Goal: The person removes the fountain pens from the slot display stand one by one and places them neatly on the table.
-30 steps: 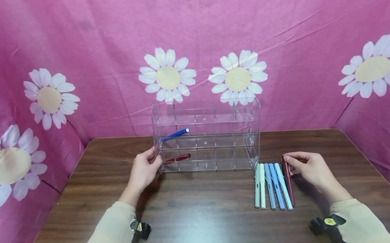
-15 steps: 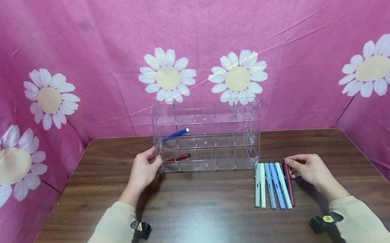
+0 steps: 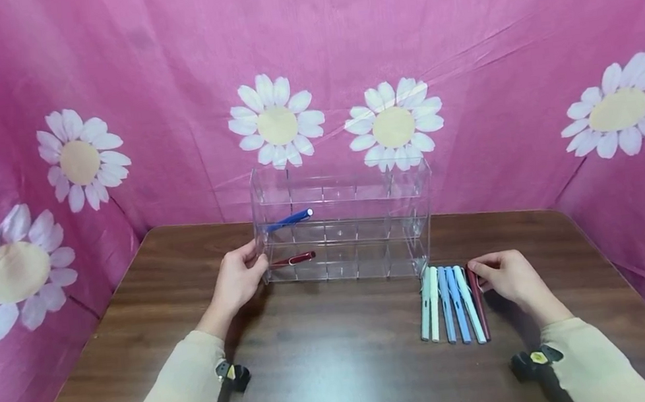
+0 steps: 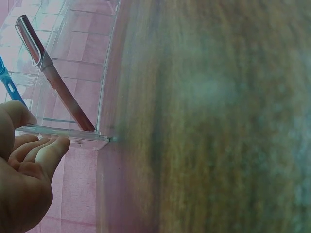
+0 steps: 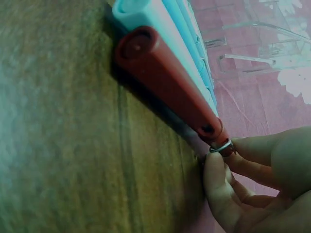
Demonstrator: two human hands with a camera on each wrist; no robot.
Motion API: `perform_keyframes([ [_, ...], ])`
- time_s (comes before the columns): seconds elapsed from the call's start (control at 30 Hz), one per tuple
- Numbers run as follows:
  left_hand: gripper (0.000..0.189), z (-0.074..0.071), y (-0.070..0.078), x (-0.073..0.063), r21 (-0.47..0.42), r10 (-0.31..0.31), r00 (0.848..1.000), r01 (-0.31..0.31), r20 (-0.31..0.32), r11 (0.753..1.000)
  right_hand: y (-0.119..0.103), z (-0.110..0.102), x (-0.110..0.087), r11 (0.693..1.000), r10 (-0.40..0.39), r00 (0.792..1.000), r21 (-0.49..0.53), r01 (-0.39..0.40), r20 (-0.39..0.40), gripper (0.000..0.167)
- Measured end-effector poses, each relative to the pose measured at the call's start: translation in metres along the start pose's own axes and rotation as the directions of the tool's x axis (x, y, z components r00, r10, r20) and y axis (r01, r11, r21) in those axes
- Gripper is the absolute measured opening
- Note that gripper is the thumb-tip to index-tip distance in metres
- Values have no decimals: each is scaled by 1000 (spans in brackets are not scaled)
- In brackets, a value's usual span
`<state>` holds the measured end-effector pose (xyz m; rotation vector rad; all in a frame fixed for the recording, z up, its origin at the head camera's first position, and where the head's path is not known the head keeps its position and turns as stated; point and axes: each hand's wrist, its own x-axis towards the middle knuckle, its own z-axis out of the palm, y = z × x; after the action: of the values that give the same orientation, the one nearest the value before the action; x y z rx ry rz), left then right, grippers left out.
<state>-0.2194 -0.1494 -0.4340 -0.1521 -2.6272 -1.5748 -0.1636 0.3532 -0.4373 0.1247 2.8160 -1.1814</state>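
Note:
My left hand [image 3: 237, 280] pinches the left side wall of a clear plastic pen rack [image 3: 344, 270], thumb on one face and fingers on the other in the left wrist view. A dark red pen [image 4: 60, 87] leans in the rack's lowest tier at the left end, and a blue pen [image 3: 290, 220] lies slanted in the tier above. At the right, my right hand [image 3: 513, 280] pinches the cap end of another dark red pen [image 5: 170, 85] by its clip. That pen lies on the table alongside a pale mint pen [image 3: 470, 303], the last of a row.
Several pens in light green and blue, such as a mid-blue pen [image 3: 458, 305], lie side by side just in front of the rack's right corner. The wooden table [image 3: 317, 361] ends at a pink daisy-print cloth [image 3: 181, 111] behind and at both sides.
The right hand has moved slightly, and the dark red pen's near end has shifted a little to the right beside the mint pen. The left hand and the rack have stayed in place.

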Motion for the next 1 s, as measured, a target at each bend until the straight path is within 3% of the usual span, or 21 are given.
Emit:
perform_keyframes([
  [0.3, 50, 0, 2, 3, 10, 9, 1000, -9, -3, 1000, -2, -5, 1, 1000, 19, 999, 5, -19, 32, 32],
  [0.6, 50, 1, -1, -3, 18, -18, 1000, 18, 0, 1000, -4, -3, -15, 999, 45, 996, -7, -45, 72, 38],
  [1.0, 49, 0, 1, -3, -3, 3, 1000, -3, -3, 1000, -2, -2, -12, 997, 60, 996, 42, -63, 64, 39],
])
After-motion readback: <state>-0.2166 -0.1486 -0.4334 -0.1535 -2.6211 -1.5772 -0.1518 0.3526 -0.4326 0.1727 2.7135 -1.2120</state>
